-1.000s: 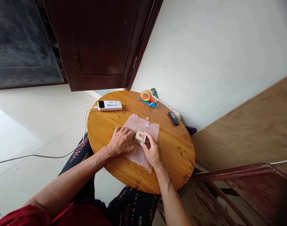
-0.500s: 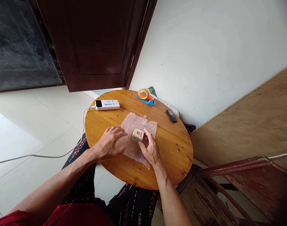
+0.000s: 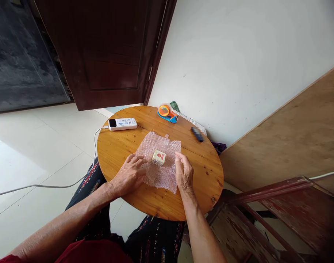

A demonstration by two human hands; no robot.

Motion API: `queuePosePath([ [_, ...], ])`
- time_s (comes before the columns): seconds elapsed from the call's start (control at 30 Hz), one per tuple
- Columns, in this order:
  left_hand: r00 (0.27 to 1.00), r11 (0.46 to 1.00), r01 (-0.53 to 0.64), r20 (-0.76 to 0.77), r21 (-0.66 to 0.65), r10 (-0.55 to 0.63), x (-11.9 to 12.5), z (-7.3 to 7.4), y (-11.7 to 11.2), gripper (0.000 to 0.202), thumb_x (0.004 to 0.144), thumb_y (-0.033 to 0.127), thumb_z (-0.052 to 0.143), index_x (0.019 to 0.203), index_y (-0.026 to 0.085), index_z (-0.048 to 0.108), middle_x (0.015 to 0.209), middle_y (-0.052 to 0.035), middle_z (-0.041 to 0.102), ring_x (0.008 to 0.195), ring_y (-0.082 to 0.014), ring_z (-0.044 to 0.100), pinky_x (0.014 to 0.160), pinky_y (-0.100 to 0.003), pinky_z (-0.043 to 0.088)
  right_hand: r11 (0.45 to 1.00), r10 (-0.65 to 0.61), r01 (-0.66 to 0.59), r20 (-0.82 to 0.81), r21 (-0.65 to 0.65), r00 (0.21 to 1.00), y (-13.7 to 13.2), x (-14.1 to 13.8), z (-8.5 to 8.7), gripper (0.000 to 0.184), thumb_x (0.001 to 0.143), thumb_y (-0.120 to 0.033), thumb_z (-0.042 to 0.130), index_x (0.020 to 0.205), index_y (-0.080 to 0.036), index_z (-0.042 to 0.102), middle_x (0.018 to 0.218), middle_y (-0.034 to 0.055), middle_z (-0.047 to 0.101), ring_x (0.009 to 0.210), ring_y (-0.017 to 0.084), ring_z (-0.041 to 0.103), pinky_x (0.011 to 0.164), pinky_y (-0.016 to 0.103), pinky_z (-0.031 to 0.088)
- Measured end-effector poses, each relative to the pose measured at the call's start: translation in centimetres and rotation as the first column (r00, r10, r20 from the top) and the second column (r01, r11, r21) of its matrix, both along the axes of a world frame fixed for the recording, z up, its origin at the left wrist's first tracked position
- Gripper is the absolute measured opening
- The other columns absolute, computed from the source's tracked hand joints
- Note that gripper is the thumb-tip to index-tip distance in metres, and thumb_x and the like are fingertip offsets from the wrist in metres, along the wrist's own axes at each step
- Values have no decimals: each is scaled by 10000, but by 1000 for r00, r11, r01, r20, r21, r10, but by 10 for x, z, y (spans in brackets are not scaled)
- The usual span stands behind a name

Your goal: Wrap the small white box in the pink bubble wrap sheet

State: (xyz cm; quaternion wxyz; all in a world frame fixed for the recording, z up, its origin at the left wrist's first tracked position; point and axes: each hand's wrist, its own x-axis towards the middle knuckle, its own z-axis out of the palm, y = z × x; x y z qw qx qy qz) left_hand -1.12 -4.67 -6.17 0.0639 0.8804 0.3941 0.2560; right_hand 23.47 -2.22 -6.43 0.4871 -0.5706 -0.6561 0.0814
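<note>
A small cream box with a red mark [image 3: 158, 157] sits in the middle of a sheet of bubble wrap [image 3: 160, 171] on a round wooden table [image 3: 199, 171]. My left hand [image 3: 130, 174] lies on the left edge of the bubble wrap, fingers loosely spread, holding nothing. My right hand [image 3: 184, 172] rests flat on the sheet's right edge, fingers stretched out, apart from the box.
A white power bank [image 3: 122, 124] with a white cable [image 3: 46, 184] lies at the table's far left. An orange and blue tape dispenser [image 3: 167, 112] and a dark small object [image 3: 197, 134] sit near the white wall. A wooden chair [image 3: 279, 215] stands at the right.
My right hand has let go of the box and moved to the right edge of the bubble wrap. My left hand slid back to the sheet's left edge.
</note>
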Motion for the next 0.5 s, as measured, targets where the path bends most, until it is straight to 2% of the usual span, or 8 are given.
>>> queuePosePath([
  [0.1, 999, 1000, 12, 52, -24, -11, -2, 3, -2, 124, 822, 174, 583, 777, 212, 692, 1266, -75, 655, 1216, -261, 555, 1102, -486, 369, 1000, 5, -5, -9, -10, 1000, -3, -2, 3, 361, 970, -401, 430, 1081, -174, 687, 1130, 126, 731, 1076, 262, 667, 968, 415, 501],
  [0.17, 997, 998, 29, 73, -49, -26, -3, 6, -4, 111, 812, 254, 633, 891, 219, 703, 1257, -84, 658, 1198, -258, 568, 1100, -475, 372, 999, 20, -20, -12, -29, 1000, -5, -2, 6, 354, 970, -415, 437, 1063, -189, 693, 1102, 109, 742, 1048, 258, 676, 947, 403, 507],
  [0.3, 999, 995, 27, 32, -99, -24, -3, 13, -7, 450, 768, 352, 696, 1195, 224, 638, 1304, -103, 644, 1273, -296, 521, 1129, -521, 329, 995, 66, -66, -7, -73, 998, -5, 1, 8, 380, 978, -447, 411, 1016, -214, 708, 1044, 89, 760, 994, 253, 696, 903, 375, 519],
  [0.4, 1000, 992, 18, -15, -122, -20, 1, 12, -6, 468, 739, 318, 708, 1192, 221, 646, 1341, -107, 625, 1307, -315, 492, 1148, -537, 300, 990, 38, -35, 17, -135, 999, -3, 5, 6, 443, 992, -466, 347, 1004, -216, 713, 1030, 95, 768, 976, 257, 705, 888, 371, 518],
  [0.5, 999, 994, 1, -37, -108, -5, 5, 7, -5, 418, 743, 251, 682, 1160, 239, 666, 1358, -90, 617, 1315, -312, 486, 1158, -538, 286, 979, -7, 20, 68, -201, 998, -1, 7, 2, 458, 979, -510, 354, 995, -227, 714, 992, 92, 775, 925, 265, 710, 847, 374, 522],
])
